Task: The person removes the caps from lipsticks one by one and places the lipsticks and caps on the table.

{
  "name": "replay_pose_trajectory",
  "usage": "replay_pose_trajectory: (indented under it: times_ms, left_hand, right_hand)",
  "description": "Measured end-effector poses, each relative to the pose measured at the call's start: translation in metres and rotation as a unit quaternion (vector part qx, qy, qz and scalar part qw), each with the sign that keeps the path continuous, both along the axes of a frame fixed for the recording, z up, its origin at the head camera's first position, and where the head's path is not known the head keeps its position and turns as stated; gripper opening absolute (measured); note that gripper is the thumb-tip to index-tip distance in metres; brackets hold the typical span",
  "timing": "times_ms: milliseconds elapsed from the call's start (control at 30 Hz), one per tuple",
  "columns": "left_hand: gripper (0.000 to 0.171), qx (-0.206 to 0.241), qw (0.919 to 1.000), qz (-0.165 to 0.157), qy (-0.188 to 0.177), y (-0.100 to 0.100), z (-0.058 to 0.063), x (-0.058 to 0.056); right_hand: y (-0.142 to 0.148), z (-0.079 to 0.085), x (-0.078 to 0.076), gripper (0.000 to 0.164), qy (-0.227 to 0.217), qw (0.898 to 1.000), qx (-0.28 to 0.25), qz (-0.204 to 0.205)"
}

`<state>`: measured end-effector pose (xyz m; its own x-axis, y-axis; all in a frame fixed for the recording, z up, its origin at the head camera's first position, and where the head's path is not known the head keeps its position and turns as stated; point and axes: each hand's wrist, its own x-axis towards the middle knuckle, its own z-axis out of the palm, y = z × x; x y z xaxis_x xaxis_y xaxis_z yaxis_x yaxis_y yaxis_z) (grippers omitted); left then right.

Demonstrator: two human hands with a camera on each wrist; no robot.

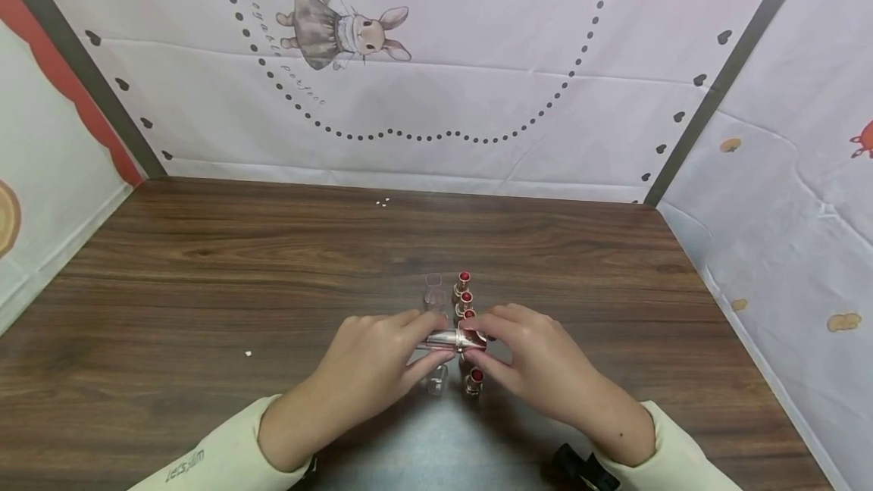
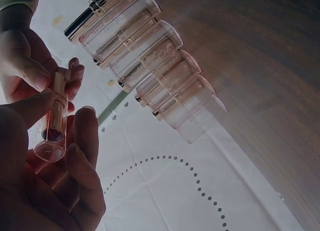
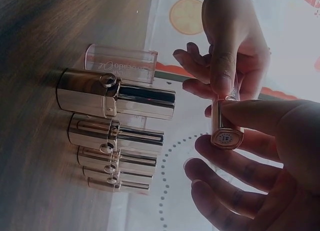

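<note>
A gold lipstick (image 1: pixel 472 340) lies sideways between both hands above the table. My left hand (image 1: pixel 371 354) pinches its left end, where a clear cap (image 2: pixel 49 152) surrounds the tube in the left wrist view. The right hand (image 1: pixel 539 358) pinches the gold base between thumb and fingers; a round label shows on the base's end in the right wrist view. Uncapped red lipsticks (image 1: pixel 477 376) stand in a row under and beyond the hands. Clear caps (image 1: pixel 437 381) stand in another row just left of them, partly hidden by the left hand.
The brown wooden table (image 1: pixel 204 279) has small white bits (image 1: pixel 383 203) near its back edge and one white bit (image 1: pixel 248 354) at left. Printed cloth (image 1: pixel 477 97) hangs behind and at both sides. A black strap (image 1: pixel 585 468) sits by the right sleeve.
</note>
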<state>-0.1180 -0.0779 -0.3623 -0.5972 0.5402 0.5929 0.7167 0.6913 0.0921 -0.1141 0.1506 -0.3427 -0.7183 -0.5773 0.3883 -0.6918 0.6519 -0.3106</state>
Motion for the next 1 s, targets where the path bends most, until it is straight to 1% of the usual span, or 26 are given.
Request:
replay_pose_trajectory:
  times_ms: [233, 533, 800, 1000]
  left_hand:
    - [0.026, -0.007, 1.0000, 0.003, -0.005, 0.0001, 0.0016, 0.0001]
    - [0.025, -0.016, 0.9998, 0.000, -0.012, -0.0003, 0.0024, 0.0007]
    - [0.024, -0.014, 0.9998, -0.002, -0.010, 0.0004, 0.0019, 0.0010]
    - [0.024, -0.016, 0.9998, -0.001, -0.009, 0.0001, 0.0016, 0.0010]
  right_hand:
    - [0.0006, 0.0012, 0.0003, 0.021, -0.001, 1.000, 0.006, 0.004]
    - [0.0008, 0.0010, 0.0006, 0.022, 0.004, 1.000, 0.016, 0.009]
    - [0.0013, 0.0011, 0.0004, 0.022, 0.007, 1.000, 0.022, 0.012]
    - [0.0014, 0.0009, 0.0009, 0.022, 0.007, 1.000, 0.025, 0.007]
